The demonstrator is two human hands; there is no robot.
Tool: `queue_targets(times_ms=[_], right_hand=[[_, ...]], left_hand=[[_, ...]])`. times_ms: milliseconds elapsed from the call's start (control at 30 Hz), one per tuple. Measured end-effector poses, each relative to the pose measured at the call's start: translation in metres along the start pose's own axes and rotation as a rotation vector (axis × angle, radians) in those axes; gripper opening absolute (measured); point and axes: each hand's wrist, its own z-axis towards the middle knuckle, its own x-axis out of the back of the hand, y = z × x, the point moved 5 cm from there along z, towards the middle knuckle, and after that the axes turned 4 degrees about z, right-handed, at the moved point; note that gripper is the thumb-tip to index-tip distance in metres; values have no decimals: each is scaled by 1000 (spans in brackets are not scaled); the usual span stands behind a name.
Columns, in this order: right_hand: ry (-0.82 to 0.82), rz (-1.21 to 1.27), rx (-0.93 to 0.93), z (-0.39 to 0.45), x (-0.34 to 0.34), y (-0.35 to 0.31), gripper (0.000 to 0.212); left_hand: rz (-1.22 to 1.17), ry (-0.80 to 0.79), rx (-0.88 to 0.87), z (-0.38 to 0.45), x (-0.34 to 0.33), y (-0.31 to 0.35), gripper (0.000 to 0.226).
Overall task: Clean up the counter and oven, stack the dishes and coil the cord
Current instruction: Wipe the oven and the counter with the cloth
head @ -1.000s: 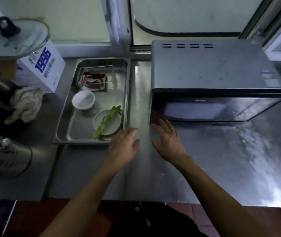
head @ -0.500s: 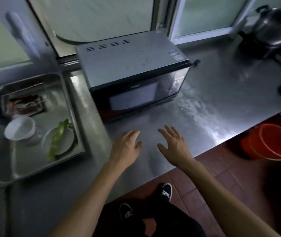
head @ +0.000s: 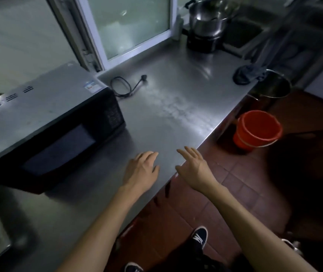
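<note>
The counter (head: 176, 107), bare steel, runs from the near left away to the far right, and both hands are out over its near edge. The left hand (head: 141, 169) is palm down, fingers loosely together, holding nothing; whether it touches the steel I cannot tell. The right hand (head: 194, 165) is at the counter's edge, fingers straight and slightly spread, gripping nothing.

Left of them sits the oven (head: 45, 122), a black microwave with a grey top, door shut and facing the near side, long axis slanting from near left to far right. There's a small sticker (head: 90, 86) on its top far corner; the print is too blurred to read.

Beyond the oven's right end lies the cord (head: 122, 87), black, in a loose loop on the steel, its plug (head: 144, 77) pointing right and away.

On the floor, right, stands a red bucket (head: 256, 129); what is inside is unclear. Farthest back, a steel pot (head: 205, 18) sits on a black burner (head: 201, 43).
</note>
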Motion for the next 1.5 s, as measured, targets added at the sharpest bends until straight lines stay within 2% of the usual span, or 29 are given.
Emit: queue_targets(times_ms=[267,533,800,1033,1233,1500], right_hand=[[72,28,-42,9,70,128,71],[86,76,-178,9,113,192,65],[74,-77,-232,46,130,244,65],[11,-163,-312,120,160,276,63],[67,-171,-339,180,193,286,68],[32,-183,-319,253,213,298,67]], left_hand=[[46,-39,-100,77,-34,113,49],[6,-100,-177,123,-66,186,46],[-68,-195,-209,199,-108,213,47],[-170,-170,-230,307,-116,232,44],[-123,-224,-295,372,-113,236,45],[-42,-217,-300,443,-108,216,46]])
